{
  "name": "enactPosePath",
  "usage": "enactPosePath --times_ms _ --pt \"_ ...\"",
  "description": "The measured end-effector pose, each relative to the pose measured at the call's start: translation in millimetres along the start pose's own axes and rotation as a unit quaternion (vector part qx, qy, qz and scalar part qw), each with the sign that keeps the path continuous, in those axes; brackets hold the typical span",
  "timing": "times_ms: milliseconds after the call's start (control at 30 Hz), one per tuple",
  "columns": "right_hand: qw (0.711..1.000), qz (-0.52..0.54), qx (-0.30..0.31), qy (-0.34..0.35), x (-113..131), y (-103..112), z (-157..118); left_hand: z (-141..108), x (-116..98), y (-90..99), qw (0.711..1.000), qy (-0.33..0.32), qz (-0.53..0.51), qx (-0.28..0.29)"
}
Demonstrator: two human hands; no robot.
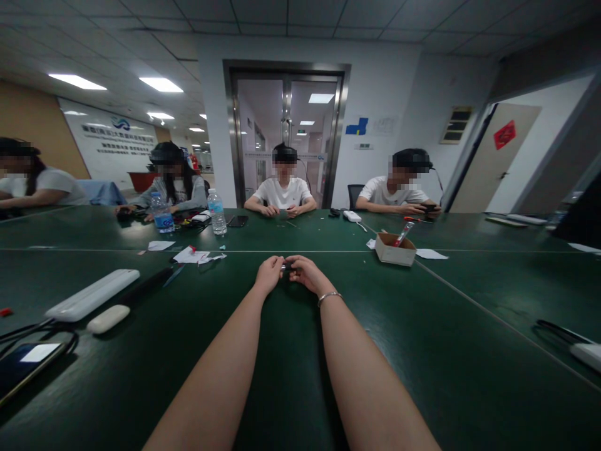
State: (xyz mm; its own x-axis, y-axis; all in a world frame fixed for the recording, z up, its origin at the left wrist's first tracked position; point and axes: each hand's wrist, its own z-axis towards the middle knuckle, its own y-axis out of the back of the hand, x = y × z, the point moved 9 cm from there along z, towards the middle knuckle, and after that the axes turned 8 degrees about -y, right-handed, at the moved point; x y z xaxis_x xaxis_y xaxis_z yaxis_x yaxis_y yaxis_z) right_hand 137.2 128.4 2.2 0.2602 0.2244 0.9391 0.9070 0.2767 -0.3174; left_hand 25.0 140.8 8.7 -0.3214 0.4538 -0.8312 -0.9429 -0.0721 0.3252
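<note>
Both my arms reach forward over the green table (291,351). My left hand (269,275) is closed, its fingertips pinching one side of a small dark object with a shiny silvery part (286,267). From the other side, the curled fingers of my right hand (307,274) grip the same object, and a metal bracelet (329,298) circles that wrist. The fingers cover much of the object, and it is too small to tell its kind.
Left of my arms lie a white power bank-like block (94,294), a white rounded case (108,319) and a phone (30,366). Ahead stand water bottles (216,213) and a small open box (395,250). Several people (282,191) sit across the table.
</note>
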Motion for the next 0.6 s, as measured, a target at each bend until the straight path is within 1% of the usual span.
enactPosePath --times_ms 67,233,467,600 --pt "1.000 -0.010 -0.001 0.004 0.0 -1.0 0.7 0.2 -0.1 0.0 1.000 -0.003 0.002 0.000" --pt "0.998 -0.045 -0.032 0.024 -0.3 3.7 4.7 1.0 2.5 -1.8 1.000 0.000 -0.006 0.001" --pt "0.999 -0.020 -0.034 0.032 1.1 6.6 3.8 1.8 4.0 -0.8 1.000 0.007 -0.018 -0.010" --pt "0.999 -0.002 -0.022 0.032 1.3 5.8 3.0 2.1 3.0 3.6 0.999 0.011 -0.022 -0.030"
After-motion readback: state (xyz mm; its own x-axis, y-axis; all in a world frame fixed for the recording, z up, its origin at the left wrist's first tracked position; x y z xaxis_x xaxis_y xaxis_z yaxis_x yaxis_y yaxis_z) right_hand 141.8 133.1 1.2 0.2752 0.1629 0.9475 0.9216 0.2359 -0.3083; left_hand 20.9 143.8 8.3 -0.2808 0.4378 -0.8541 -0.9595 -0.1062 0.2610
